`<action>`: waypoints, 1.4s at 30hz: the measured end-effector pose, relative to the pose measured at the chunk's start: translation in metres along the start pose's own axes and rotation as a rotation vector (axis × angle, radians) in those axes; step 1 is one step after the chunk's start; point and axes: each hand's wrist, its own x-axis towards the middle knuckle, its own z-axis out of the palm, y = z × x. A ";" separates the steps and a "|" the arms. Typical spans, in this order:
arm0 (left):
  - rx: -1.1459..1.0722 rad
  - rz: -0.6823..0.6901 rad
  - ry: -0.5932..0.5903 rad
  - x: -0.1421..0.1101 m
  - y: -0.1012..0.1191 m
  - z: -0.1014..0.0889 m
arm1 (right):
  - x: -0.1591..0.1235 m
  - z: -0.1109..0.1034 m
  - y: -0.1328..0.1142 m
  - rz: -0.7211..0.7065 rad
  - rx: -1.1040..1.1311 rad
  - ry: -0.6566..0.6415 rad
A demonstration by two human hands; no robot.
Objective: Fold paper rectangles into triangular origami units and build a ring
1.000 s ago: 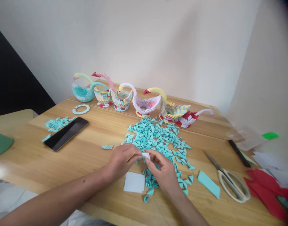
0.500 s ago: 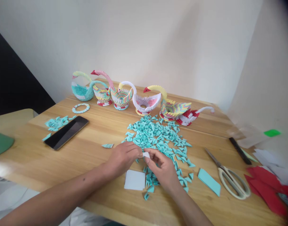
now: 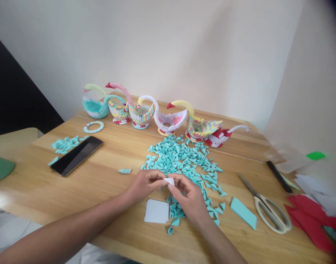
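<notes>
A small folded piece of white paper (image 3: 169, 180) is pinched between my two hands over the table. My left hand (image 3: 146, 184) grips its left corner with thumb and fingertips. On the other side, my right hand (image 3: 188, 194) holds it between thumb and index finger. Beneath and beyond the hands spreads a heap of turquoise folded paper triangles (image 3: 176, 156). A stack of white paper rectangles (image 3: 156, 211) lies just below my left hand. To the right of my right hand sits a stack of turquoise paper strips (image 3: 243, 212).
Several folded-paper swans (image 3: 170, 121) stand along the table's back. A phone (image 3: 76, 156), a paper ring (image 3: 93, 127) and a smaller turquoise pile (image 3: 65, 144) lie left. Scissors (image 3: 269, 209), a black cutter (image 3: 278, 176) and red paper (image 3: 308, 220) lie right.
The fingers of my left hand have shifted from curled over the white paper to a thumb-and-finger pinch at its corner, showing more of its triangular shape. My right hand stays nearly still.
</notes>
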 end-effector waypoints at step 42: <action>0.369 0.390 0.189 -0.005 0.006 0.005 | -0.007 -0.002 0.001 -0.608 -0.627 0.150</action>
